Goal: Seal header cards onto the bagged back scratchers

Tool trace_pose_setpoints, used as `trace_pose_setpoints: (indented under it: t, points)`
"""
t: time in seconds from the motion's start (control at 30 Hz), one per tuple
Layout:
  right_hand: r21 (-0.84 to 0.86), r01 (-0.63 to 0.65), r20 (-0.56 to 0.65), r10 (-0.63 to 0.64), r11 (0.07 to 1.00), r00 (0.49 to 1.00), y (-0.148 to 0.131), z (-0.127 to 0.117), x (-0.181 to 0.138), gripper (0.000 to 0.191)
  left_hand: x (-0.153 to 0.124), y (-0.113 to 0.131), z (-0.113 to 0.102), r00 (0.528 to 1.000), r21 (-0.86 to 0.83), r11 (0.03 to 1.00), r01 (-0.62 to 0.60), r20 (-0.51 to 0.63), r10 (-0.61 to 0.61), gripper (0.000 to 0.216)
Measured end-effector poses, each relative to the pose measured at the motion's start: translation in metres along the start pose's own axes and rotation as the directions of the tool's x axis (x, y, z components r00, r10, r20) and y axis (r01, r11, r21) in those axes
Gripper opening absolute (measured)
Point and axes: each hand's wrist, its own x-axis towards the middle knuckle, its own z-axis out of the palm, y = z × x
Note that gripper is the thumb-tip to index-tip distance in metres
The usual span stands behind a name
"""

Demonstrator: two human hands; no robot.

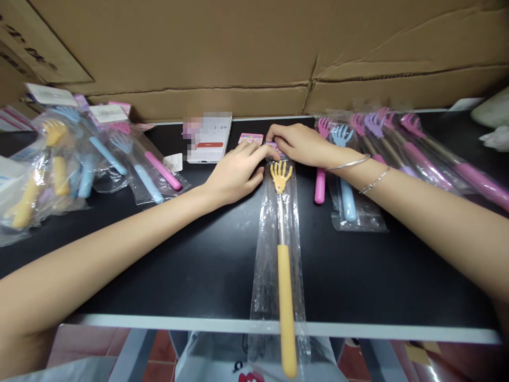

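A yellow back scratcher [284, 286] lies in a clear plastic bag [264, 276], claw away from me and handle over the table's front edge. A small purple printed card [275, 150] shows at the bag's far end. My left hand [238, 172] has its bent index finger and thumb at that end, by the card. From the other side, my right hand [298, 144] presses curled fingers onto the card. Both hands look closed there, though the fingertips are partly hidden. Beyond my left fingers is another pink printed card [250, 139].
Bagged back scratchers in several colours lie in a pile [59, 170] at left. More pink [433, 164], blue [348, 199] and purple ones lie at right. A phone [209, 151] rests near the back. Cardboard [199, 48] stands behind the black table [178, 276].
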Motion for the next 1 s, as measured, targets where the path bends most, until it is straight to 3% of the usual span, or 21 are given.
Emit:
trace_pose_setpoints:
  t: [1.0]
  points:
    - [-0.030, -0.032, 0.031, 0.033, 0.999, 0.999, -0.0049, -0.0022, -0.0018, 0.037, 0.0009, -0.0005, -0.0011, 1.000, -0.014, 1.000, 0.003, 0.015, -0.003, 0.039]
